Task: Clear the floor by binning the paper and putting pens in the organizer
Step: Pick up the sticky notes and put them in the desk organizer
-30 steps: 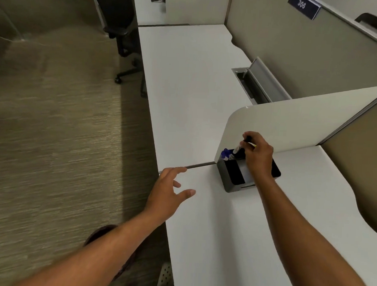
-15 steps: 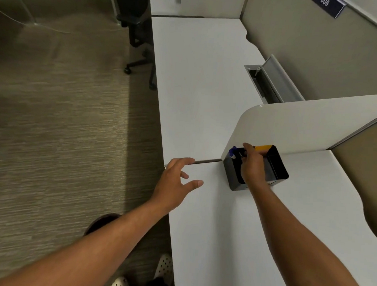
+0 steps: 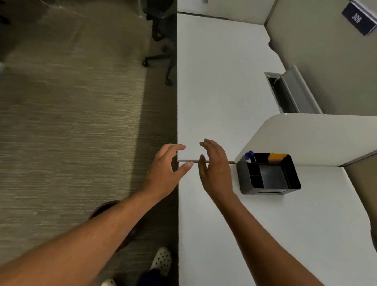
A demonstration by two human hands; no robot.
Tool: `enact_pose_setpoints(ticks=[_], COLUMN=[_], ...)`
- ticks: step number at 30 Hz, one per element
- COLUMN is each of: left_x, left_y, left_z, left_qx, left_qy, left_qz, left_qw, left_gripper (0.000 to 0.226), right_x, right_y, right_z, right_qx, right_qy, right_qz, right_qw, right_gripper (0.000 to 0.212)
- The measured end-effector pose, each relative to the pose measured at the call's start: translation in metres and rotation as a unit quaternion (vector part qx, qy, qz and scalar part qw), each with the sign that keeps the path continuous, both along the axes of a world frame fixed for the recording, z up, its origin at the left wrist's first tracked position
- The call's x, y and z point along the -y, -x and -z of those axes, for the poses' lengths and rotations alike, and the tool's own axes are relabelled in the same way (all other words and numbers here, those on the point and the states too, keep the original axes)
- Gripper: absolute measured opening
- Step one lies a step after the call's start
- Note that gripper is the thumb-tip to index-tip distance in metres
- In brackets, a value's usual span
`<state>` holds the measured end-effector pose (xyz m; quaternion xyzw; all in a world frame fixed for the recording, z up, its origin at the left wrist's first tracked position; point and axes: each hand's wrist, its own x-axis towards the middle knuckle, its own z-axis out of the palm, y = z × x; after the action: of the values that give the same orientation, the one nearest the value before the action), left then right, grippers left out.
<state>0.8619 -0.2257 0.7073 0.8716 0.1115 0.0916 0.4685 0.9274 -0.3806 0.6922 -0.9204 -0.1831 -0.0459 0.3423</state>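
- A black desk organizer (image 3: 268,176) is seen standing upright on the white desk (image 3: 287,235), at the near foot of a white rounded divider panel (image 3: 314,136) and touching or just beside it.
- Blue-capped pens (image 3: 250,156) are seen upright in the organizer's far left compartment; an orange item (image 3: 277,156) is seen in the far right compartment, and what it is cannot be told.
- The other compartments of the organizer are shown dark, and their contents cannot be made out.
- The right hand (image 3: 215,168) is held above the desk, to the left of the organizer and apart from it; its fingers are straight and held close together, the thumb is set apart, and nothing is held.
- The left hand (image 3: 166,170) is held at the left edge of the desk, just beside the right hand; its fingers are loosely curved and slightly spread, with the thumb pointed to the right, and nothing is gripped.
- A seam between two desk tops is seen under both hands.
- A dark round bin (image 3: 113,222) is partly hidden under the left forearm, on the carpet (image 3: 63,136) near the desk edge.
- White perforated shoes (image 3: 161,259) are seen at the near edge, on the carpet.
- A black office chair (image 3: 160,32) is seen far off, at the left of the far desk.
- An open grey cable tray (image 3: 293,91) is set in the far desk by the partition wall, and a dark sign (image 3: 359,20) marked 306 is fixed high on that wall.
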Motion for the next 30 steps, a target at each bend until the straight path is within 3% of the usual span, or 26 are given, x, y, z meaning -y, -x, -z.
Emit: enact_pose_setpoints(ticks=[8, 15, 23, 30], left_x=[-0.120, -0.199, -0.220, -0.212], left_y=[0.120, 0.281, 0.507, 0.673], left_z=[0.007, 0.020, 0.028, 0.034], left_qx=[0.014, 0.005, -0.018, -0.060], left_qy=[-0.045, -0.052, -0.066, -0.097], left_qz=[-0.176, -0.339, -0.481, -0.545], left_qw=[0.983, 0.939, 0.874, 0.831], left_gripper=[0.049, 0.052, 0.051, 0.045], right_x=[-0.141, -0.256, -0.327, -0.352], right_y=[0.063, 0.185, 0.380, 0.526], right_z=[-0.006, -0.010, 0.001, 0.015], right_qx=[0.050, 0.053, 0.045, 0.052], right_qy=[0.011, 0.051, 0.090, 0.118], right_qz=[-0.197, -0.360, -0.514, -0.609], right_qw=[0.979, 0.930, 0.852, 0.783], right_gripper=[0.046, 0.049, 0.049, 0.055])
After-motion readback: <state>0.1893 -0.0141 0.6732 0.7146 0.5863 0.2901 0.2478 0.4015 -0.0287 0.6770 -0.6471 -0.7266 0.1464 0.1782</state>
